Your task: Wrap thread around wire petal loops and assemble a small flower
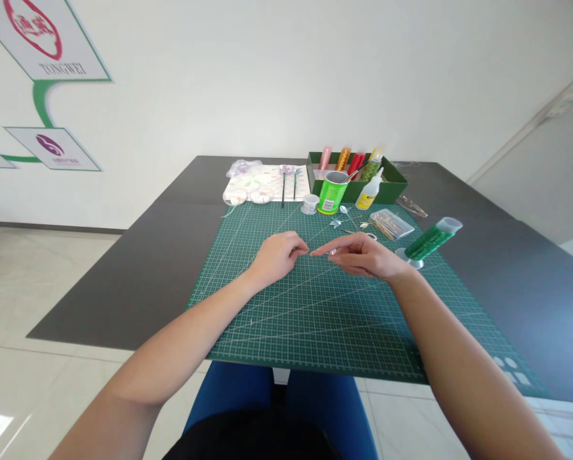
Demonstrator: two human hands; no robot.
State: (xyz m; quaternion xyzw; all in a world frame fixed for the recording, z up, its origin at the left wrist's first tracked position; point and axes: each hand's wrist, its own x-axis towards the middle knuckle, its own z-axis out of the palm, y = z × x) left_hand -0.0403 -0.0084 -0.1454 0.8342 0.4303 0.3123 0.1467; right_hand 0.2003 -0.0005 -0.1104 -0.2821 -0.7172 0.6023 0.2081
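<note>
Green cutting mat: left hand and right hand over it, apart, fingertips near each other; any grip cannot be determined. Step appears to be fingertip handling; next move calls for steady alignment. Leaf-shaped pieces lie on the right hand's far side.

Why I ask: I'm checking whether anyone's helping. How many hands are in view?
2: the left hand, near the middle of the green cutting mat, and the right hand just beside it, fingertips close together. No other person's hand shows.
</note>
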